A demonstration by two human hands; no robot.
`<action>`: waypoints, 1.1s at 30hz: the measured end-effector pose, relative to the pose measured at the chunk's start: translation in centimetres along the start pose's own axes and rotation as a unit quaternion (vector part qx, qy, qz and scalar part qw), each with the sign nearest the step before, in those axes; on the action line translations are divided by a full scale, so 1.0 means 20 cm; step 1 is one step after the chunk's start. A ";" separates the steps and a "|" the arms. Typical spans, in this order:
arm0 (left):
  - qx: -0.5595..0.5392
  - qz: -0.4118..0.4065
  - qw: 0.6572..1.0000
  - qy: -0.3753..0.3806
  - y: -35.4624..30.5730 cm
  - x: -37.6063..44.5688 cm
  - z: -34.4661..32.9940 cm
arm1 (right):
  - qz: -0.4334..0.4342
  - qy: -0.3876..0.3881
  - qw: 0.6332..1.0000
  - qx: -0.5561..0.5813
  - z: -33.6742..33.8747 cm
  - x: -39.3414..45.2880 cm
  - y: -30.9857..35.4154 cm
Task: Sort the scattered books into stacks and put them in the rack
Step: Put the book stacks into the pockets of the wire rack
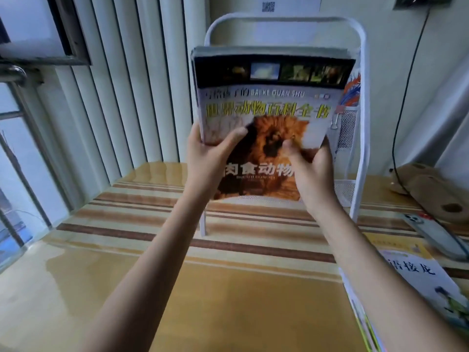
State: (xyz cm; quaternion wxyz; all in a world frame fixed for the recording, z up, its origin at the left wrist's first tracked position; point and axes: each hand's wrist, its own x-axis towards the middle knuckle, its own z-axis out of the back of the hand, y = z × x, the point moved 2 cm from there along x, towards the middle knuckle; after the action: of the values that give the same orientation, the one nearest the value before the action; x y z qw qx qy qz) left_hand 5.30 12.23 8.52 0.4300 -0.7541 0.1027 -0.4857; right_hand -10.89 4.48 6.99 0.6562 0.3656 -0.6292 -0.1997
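I hold a stack of books (pixel 271 102) upright in front of the white metal rack (pixel 361 72). The front cover shows an orange furry animal, yellow Chinese title text and a dark photo strip on top. My left hand (pixel 210 153) grips the stack's lower left edge, thumb on the cover. My right hand (pixel 309 168) grips the lower right edge, thumb on the cover too. The stack hides most of the rack's inside; a book with orange and blue art (pixel 352 90) shows behind it. Another stack of books (pixel 411 280) lies flat at the table's right.
The table (pixel 177 288) has a glossy tan and brown striped top. A phone (pixel 431 235) lies at the right beside a tan plush object (pixel 436 189). A black cable (pixel 403 97) hangs down the right wall. A window (pixel 22 148) and white ribbed panel (pixel 121 97) stand left.
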 end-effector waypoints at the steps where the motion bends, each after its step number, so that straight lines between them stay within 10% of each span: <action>1: 0.011 -0.036 0.999 0.007 -0.05 0.11 -0.03 | 0.015 -0.007 1.000 0.000 -0.01 0.11 0.03; 4: 0.102 -0.141 0.985 0.002 -0.09 0.35 -0.08 | 0.019 -0.014 1.000 -0.017 -0.02 0.35 0.02; 11: 0.449 -0.103 0.887 -0.028 0.27 0.41 0.06 | -0.126 0.041 0.985 -0.110 -0.17 0.30 -0.37; 18: 0.510 -0.182 0.841 -0.005 0.33 0.37 0.11 | -0.117 0.165 0.828 -0.522 -0.15 0.28 -0.39; 24: 0.650 -0.123 0.745 0.087 0.35 0.39 0.09 | -0.100 0.157 0.774 -0.605 -0.14 0.29 -0.34; 33: 0.653 -0.028 0.757 0.011 0.38 0.33 0.07 | -0.092 0.154 0.704 -0.687 -0.16 0.22 -0.38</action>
State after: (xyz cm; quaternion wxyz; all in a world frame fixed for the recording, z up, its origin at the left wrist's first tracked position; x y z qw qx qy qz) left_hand 11.82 4.71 6.80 0.8028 -0.2877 -0.2560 -0.4552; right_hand -5.62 -2.89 4.58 0.7919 -0.1053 -0.1707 -0.5768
